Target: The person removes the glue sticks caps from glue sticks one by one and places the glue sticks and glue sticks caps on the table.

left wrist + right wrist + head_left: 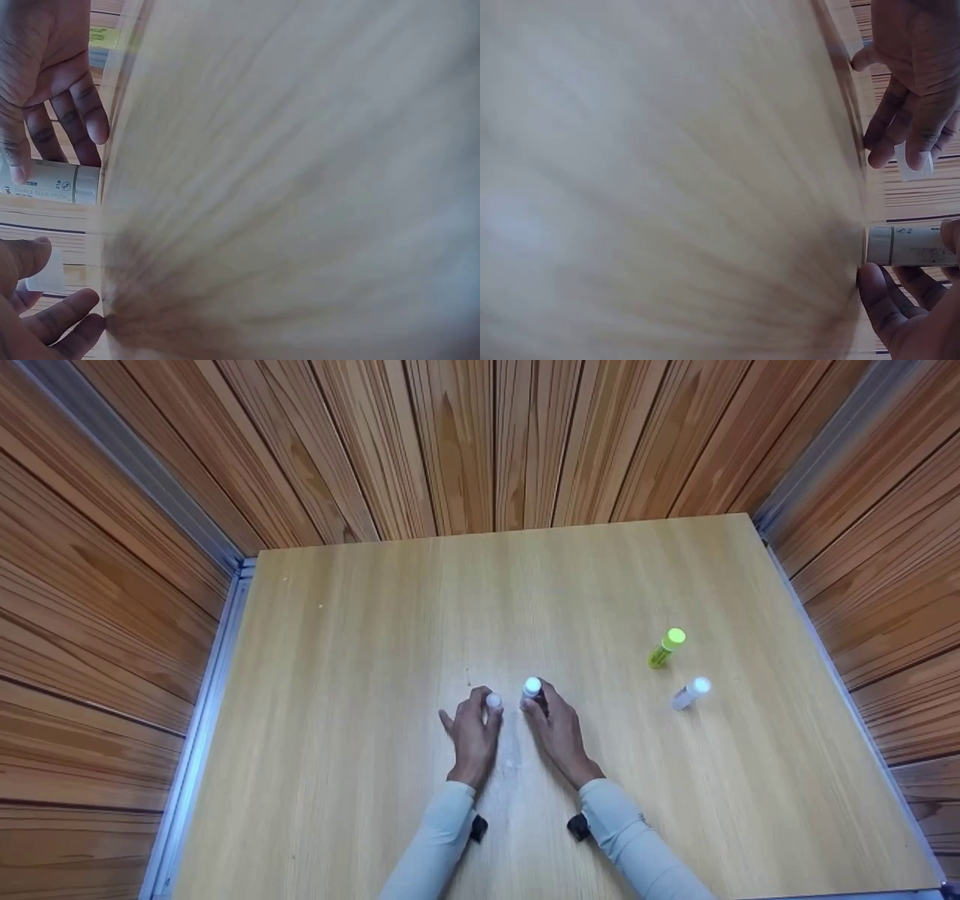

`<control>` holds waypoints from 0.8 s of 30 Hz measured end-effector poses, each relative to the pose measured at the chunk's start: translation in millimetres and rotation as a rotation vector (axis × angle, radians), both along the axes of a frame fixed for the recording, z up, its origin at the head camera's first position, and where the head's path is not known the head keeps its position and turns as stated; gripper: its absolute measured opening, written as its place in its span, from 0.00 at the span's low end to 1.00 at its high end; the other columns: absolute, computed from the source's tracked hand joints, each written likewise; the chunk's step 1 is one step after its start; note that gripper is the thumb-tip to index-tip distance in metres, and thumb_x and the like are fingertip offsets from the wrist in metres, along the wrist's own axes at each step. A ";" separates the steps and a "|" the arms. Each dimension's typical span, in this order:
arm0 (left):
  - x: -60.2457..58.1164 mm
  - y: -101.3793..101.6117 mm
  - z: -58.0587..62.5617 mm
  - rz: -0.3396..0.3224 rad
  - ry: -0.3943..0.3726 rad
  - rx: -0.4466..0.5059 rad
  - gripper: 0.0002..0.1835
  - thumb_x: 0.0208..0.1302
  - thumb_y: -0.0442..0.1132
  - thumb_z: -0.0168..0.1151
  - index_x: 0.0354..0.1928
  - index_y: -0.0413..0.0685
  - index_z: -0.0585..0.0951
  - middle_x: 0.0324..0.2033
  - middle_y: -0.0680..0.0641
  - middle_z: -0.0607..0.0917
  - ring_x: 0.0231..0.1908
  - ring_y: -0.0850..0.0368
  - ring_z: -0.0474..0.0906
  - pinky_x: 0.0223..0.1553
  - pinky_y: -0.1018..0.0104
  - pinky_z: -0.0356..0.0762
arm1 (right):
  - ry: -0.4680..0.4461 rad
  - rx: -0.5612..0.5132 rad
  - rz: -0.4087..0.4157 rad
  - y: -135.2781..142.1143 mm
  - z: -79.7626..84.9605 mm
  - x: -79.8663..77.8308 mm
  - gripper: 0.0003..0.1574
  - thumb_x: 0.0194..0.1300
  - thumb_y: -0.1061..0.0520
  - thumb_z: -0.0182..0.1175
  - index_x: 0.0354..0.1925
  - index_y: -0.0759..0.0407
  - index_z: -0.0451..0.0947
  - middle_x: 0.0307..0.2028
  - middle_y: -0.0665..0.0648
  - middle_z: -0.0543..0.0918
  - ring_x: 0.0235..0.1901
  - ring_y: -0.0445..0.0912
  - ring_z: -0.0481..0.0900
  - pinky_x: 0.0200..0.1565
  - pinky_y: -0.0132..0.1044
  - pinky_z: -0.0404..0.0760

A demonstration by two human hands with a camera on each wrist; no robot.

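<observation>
In the head view my left hand (pixel 474 739) pinches a small white cap (pixel 493 700) between thumb and fingers, near the middle of the table. The left wrist view shows this translucent cap (pixel 46 274) held just above the tabletop, fingertips at the surface. Close by on the right, my right hand (pixel 561 735) grips a white glue stick (pixel 532 688). That glue stick (pixel 911 246) stands upright with its base at the table, and printed lettering shows on its side. A short gap separates the cap from the glue stick.
To the right on the wooden table (pixel 337 697) stand a yellow-green glue stick (pixel 666 649) and, nearer me, another white tube (pixel 690 693). Wood-panelled walls (pixel 465 450) and metal rails (pixel 199 712) border the table.
</observation>
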State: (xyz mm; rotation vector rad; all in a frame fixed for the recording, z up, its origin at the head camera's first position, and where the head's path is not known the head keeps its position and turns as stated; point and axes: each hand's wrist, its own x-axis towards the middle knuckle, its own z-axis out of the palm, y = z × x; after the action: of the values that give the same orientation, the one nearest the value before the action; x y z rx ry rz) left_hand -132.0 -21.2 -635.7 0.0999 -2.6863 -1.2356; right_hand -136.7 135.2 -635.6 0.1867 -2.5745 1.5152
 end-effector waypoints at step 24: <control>1.0 5.4 -6.7 0.080 0.041 0.005 0.13 0.61 0.38 0.65 0.48 0.46 0.81 0.46 0.48 0.83 0.53 0.48 0.73 0.64 0.32 0.38 | 0.034 0.119 -0.025 -1.8 -3.0 3.1 0.26 0.71 0.50 0.56 0.61 0.63 0.70 0.52 0.59 0.80 0.55 0.51 0.77 0.55 0.47 0.74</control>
State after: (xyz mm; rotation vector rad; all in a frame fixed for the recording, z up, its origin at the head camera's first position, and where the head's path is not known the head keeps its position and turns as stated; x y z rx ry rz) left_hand -131.1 -15.8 -642.5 0.1797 -2.6174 -1.2080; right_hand -133.7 133.4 -638.5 0.1910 -2.6315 1.3400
